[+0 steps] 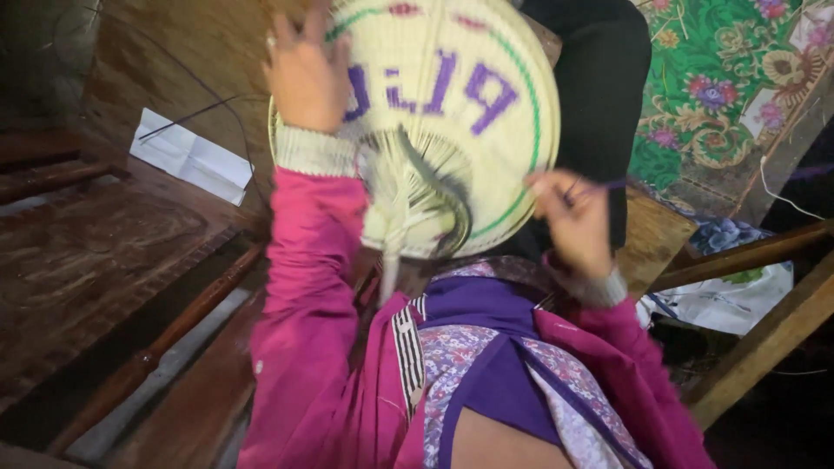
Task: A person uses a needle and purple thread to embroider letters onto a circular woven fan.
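Note:
A round woven straw fan (452, 113), pale cream with a green ring and purple woven shapes, is held up in front of me. Its handle (391, 260) points down toward my lap. My left hand (304, 74) presses flat against the fan's upper left edge and holds it. At the fan's lower right rim, my right hand (569, 213) pinches a thin purple strand (608, 184). Both arms wear pink sleeves with pale knitted cuffs.
A dark wooden bench (95, 252) with a rail lies to the left, with a folded white paper (187, 156) on it. A green floral cloth (721, 78) lies at upper right, beside wooden beams (764, 339) and a white bag (738, 300).

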